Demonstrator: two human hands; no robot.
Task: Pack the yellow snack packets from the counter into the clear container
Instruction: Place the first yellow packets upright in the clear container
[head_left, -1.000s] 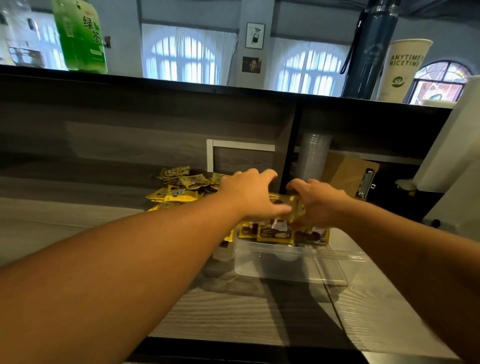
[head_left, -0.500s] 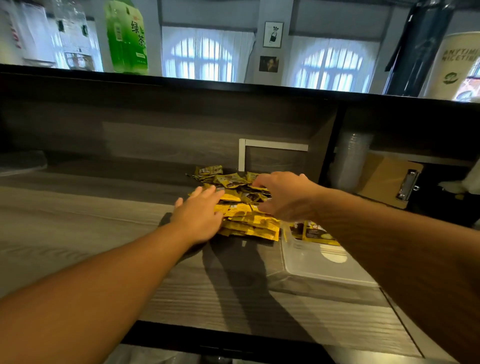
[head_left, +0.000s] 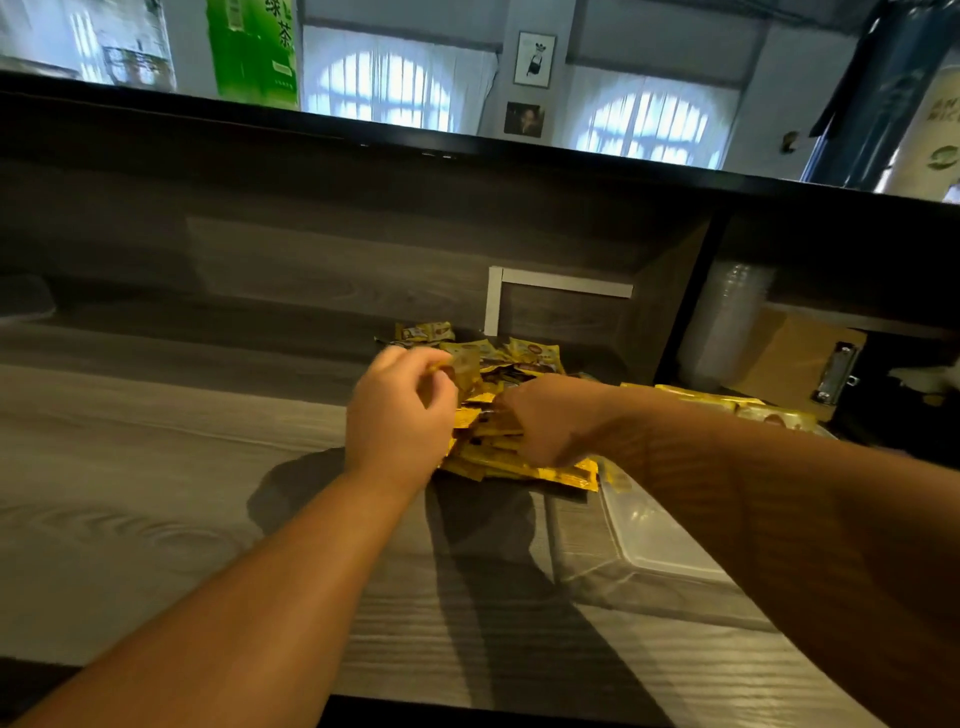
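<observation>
Both hands' curled fingers (head_left: 439, 371) grip yellow snack packets (head_left: 519, 465) in the pile

A second ago I had both hands together over the clear container (head_left: 670, 545), setting packets in. Now they have moved left to the heap of yellow snack packets (head_left: 519, 462) on the counter (head_left: 156, 493). My left hand (head_left: 400, 415), flat on the heap half a second ago, now curls round a packet; my right hand (head_left: 545, 421) digs into the heap.
</observation>
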